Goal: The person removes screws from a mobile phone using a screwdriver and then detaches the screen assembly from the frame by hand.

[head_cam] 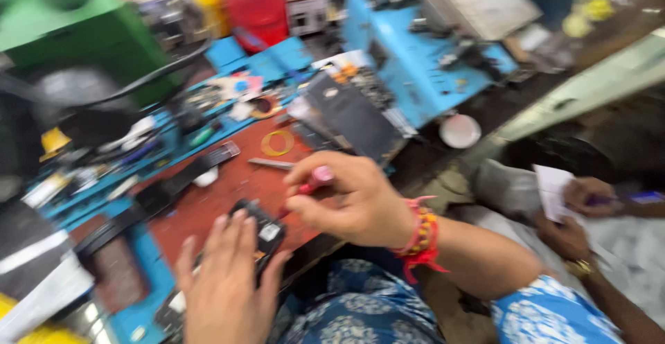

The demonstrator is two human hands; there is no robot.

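My left hand (225, 285) lies over a small black phone (262, 227) with its back open, holding it down on a reddish work mat (222, 191). My right hand (353, 202) is shut on a pink-handled screwdriver (315, 178), whose tip points toward the phone. A red and yellow thread band circles my right wrist. The picture is blurred by motion.
A blue bench (415, 67) behind the mat carries phone parts, tape rings (277, 143), a dark panel (353, 119) and small tools. A green box (76, 32) stands at far left. At right, another person's hands (582, 209) hold a white slip of paper.
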